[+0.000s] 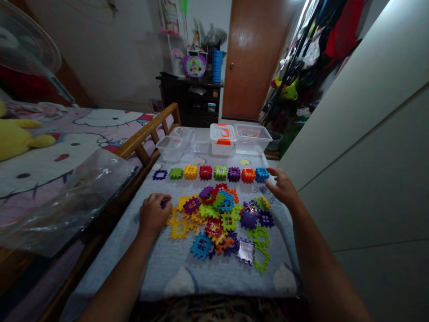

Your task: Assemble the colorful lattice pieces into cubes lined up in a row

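A heap of coloured plastic interlocking tiles lies in the middle of a cloth-covered table. Behind the heap runs a row of assembled tile cubes, from purple at the left to blue at the right. My left hand rests at the heap's left edge, fingers curled round a small purple piece. My right hand hovers beside the blue cube at the row's right end, fingers spread and empty.
Clear plastic boxes and a white box with an orange handle stand at the table's far edge. A bed with a wooden rail runs along the left. A white wall closes the right side.
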### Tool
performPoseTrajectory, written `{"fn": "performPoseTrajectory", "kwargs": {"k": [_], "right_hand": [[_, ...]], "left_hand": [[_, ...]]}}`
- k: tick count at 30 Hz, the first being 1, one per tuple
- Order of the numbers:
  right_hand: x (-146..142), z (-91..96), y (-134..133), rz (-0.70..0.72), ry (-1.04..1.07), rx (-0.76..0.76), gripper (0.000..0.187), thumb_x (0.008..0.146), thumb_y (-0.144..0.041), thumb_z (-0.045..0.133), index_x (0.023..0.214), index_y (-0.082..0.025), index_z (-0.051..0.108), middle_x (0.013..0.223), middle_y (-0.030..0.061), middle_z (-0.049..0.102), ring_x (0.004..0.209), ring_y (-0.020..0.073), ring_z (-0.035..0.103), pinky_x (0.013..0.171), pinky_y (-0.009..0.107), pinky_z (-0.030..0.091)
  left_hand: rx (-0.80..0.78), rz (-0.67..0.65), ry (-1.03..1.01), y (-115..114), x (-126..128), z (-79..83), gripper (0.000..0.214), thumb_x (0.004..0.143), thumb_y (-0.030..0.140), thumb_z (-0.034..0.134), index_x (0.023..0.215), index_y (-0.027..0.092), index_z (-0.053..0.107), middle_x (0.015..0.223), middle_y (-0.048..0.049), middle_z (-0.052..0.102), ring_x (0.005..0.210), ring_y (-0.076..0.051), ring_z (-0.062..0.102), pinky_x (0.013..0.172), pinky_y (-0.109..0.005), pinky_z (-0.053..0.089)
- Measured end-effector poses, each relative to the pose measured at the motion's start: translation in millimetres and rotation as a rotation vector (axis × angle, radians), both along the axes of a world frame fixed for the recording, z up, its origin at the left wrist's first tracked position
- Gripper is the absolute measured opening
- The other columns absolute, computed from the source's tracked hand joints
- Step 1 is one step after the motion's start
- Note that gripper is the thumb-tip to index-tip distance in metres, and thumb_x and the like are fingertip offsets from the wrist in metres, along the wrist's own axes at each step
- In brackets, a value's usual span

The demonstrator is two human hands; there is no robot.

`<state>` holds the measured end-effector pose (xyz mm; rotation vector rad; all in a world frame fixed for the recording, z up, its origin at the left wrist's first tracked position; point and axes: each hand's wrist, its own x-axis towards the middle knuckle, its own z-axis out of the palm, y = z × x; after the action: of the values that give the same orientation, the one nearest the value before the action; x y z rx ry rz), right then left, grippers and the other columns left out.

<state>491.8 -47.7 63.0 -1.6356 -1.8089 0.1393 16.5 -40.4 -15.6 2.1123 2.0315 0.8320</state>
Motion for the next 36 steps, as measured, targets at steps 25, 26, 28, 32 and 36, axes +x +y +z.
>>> {"fn": "performPoseTrajectory", "kwargs": {"k": [25,26,28,32,36], "right_hand": [[-28.2,-63.6,-28.9,-0.212,0.428,-0.158,0.033,0.074,-0.044,0.059,0.091,-0.019,0.073,0.087,0.0071,0.076,0.080,0.0244,0.069,0.080,0.039,0.053],[-28.2,-63.5,-28.7,-0.216,0.429,-0.161,0.033,0.074,-0.044,0.059,0.091,-0.019,0.073,0.086,0.0071,0.076,0.079,0.0245,0.068,0.080,0.039,0.053],[-28.8,-62.8,-28.6,-0.226,0.434,-0.164,0.033,0.073,-0.044,0.058,0.090,-0.019,0.073,0.085,0.0071,0.076,0.077,0.0243,0.068,0.079,0.039,0.053],[-30.9,-61.1,-28.7,-0.244,0.449,-0.161,0.033,0.072,-0.043,0.058,0.088,-0.018,0.073,0.084,0.0072,0.075,0.075,0.0239,0.067,0.076,0.037,0.053],[-32.4,-59.7,-29.2,-0.270,0.454,-0.145,0.033,0.071,-0.041,0.056,0.087,-0.018,0.073,0.082,0.0070,0.075,0.073,0.0235,0.066,0.074,0.036,0.053]], "left_hand": [[0.125,-0.354,-0.032,-37.3,65.7,63.3,0.024,0.090,0.035,0.054,0.106,0.024,0.068,0.120,-0.0081,0.067,0.117,-0.028,0.057,0.107,-0.045,0.037],[0.099,-0.465,-0.019,-40.2,76.8,67.6,0.028,0.089,0.034,0.056,0.113,0.025,0.067,0.124,-0.0081,0.067,0.120,-0.028,0.055,0.108,-0.045,0.037],[0.062,-0.634,0.014,-43.1,98.7,74.1,0.037,0.087,0.036,0.062,0.122,0.025,0.064,0.134,-0.0095,0.062,0.127,-0.029,0.051,0.112,-0.047,0.034],[0.023,-0.759,0.085,-36.5,133.4,80.1,0.050,0.087,0.039,0.066,0.133,0.022,0.058,0.143,-0.0116,0.057,0.135,-0.031,0.045,0.116,-0.051,0.028],[-0.035,-0.780,0.177,-26.3,151.0,82.3,0.046,0.086,0.038,0.066,0.129,0.022,0.059,0.135,-0.0114,0.063,0.129,-0.033,0.050,0.112,-0.055,0.031]]}}
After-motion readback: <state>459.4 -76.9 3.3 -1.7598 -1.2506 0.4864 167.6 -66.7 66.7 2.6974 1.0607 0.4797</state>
